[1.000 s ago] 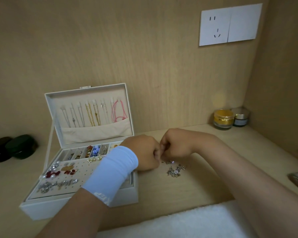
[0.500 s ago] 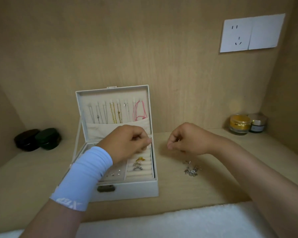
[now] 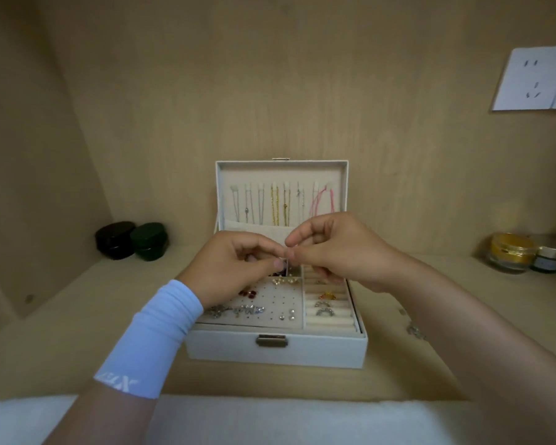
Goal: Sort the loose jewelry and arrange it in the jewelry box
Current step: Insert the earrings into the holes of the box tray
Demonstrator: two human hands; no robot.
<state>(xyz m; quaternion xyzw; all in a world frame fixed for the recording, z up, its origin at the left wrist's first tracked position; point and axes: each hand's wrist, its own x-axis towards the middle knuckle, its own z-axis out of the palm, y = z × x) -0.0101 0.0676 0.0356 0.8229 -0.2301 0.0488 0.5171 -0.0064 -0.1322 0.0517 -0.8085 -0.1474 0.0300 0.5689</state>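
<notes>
Jewelry box [image 3: 276, 350]: white, lid up, standing on the bench [image 3: 61, 342] square in front of the person. Half a second back it sat off to the left of the view; now it is centred, and both hands have come together above its open tray.

Left hand [image 3: 235, 268], blue sleeve [image 3: 151, 335] at the wrist: grip pinched nearly closed, thumb to forefinger, on something very small. Right hand [image 3: 337, 252]: likewise pinched, fingertips touching the left's. A moment ago the two were apart, the right hand over the loose pile. What they share is too small to name; a thin pale pin seems to hang below the pinch, so probably an earring.

Tray contents: studs on the perforated earring panel [image 3: 270, 303], a red piece [image 3: 247, 293], a row of sparkly pieces [image 3: 238, 311], rings in the ring rolls [image 3: 326, 303]. Lid: necklaces [image 3: 278, 200] hung in a row.

Loose jewelry [image 3: 416, 330]: a small remnant on the bench to the right of the box, partly behind the right forearm.

Assessment: one piece has left the pile and is being readied over the earring section. Sorting looks well advanced, with a little left.
</notes>
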